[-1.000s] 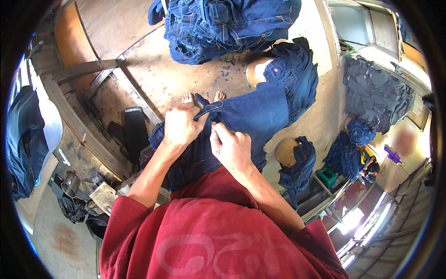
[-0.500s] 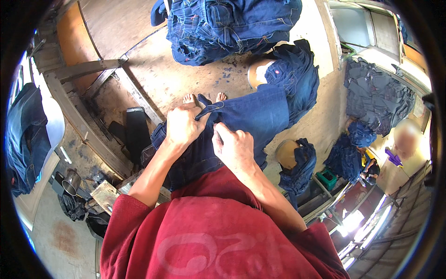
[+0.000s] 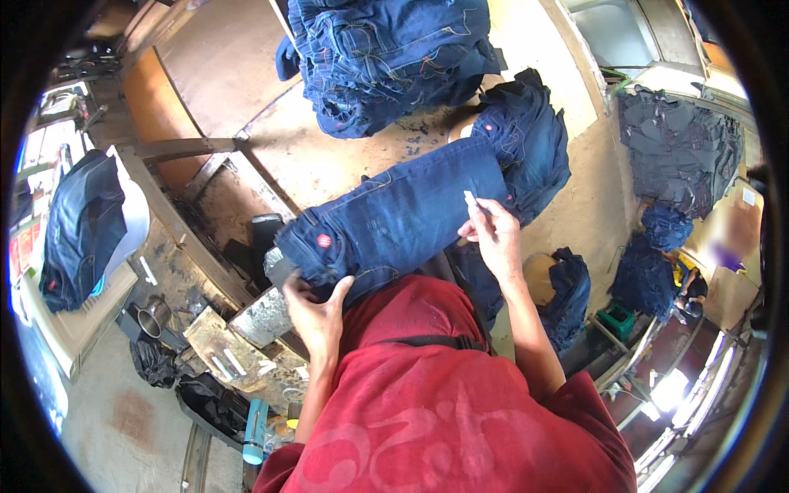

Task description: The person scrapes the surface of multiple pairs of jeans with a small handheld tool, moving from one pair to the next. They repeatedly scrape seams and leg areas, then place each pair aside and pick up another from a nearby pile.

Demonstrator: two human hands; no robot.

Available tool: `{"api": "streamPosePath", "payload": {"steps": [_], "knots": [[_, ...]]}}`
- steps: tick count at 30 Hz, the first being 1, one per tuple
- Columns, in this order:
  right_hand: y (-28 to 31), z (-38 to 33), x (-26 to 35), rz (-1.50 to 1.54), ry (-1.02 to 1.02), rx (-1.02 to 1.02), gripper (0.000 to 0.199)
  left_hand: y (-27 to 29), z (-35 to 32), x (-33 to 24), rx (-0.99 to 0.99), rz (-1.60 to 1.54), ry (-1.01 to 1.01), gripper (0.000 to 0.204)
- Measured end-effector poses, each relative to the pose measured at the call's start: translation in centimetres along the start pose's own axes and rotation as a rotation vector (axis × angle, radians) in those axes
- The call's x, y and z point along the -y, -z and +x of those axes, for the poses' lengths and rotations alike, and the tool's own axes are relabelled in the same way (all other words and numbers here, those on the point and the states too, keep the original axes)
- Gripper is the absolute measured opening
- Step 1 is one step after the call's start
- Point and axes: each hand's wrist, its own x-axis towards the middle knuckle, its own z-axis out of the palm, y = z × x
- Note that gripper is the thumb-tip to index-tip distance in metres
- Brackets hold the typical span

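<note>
A pair of dark blue jeans (image 3: 411, 209) lies laid out across my lap, its waist end at the left with a round red patch. My left hand (image 3: 316, 316) rests at the near edge of that waist end, thumb and fingers spread apart. Between the fingertips of my right hand (image 3: 500, 242) is a short white stick (image 3: 470, 198), its tip over the leg of the jeans. Whether the tip touches the cloth I cannot tell.
A tall pile of jeans (image 3: 390, 57) is ahead. More denim (image 3: 526, 140) hangs at the right of the laid-out pair. At the left, a worn wooden bench (image 3: 209, 341) holds several white sticks and a metal mug (image 3: 154, 319). Dark trousers (image 3: 678, 148) are heaped at far right.
The jeans are now spread flat, with the red patch showing. My hands have moved apart, the left to the waist end, the right toward the leg, where the white stick now shows.
</note>
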Motion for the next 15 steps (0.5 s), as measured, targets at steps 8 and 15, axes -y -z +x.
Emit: {"api": "streamPosePath", "payload": {"steps": [8, 15], "knots": [[1.0, -3.1, -0.9, -0.186, 0.333, -0.037, 0.016, -0.9, 0.1, 0.6, 0.661, -1.331, 0.589, 0.050], [2.7, -5.5, -0.9, -0.207, 0.382, -0.051, 0.015, -2.7, 1.8, -1.6, 0.824, -1.046, 0.269, 0.045]]}}
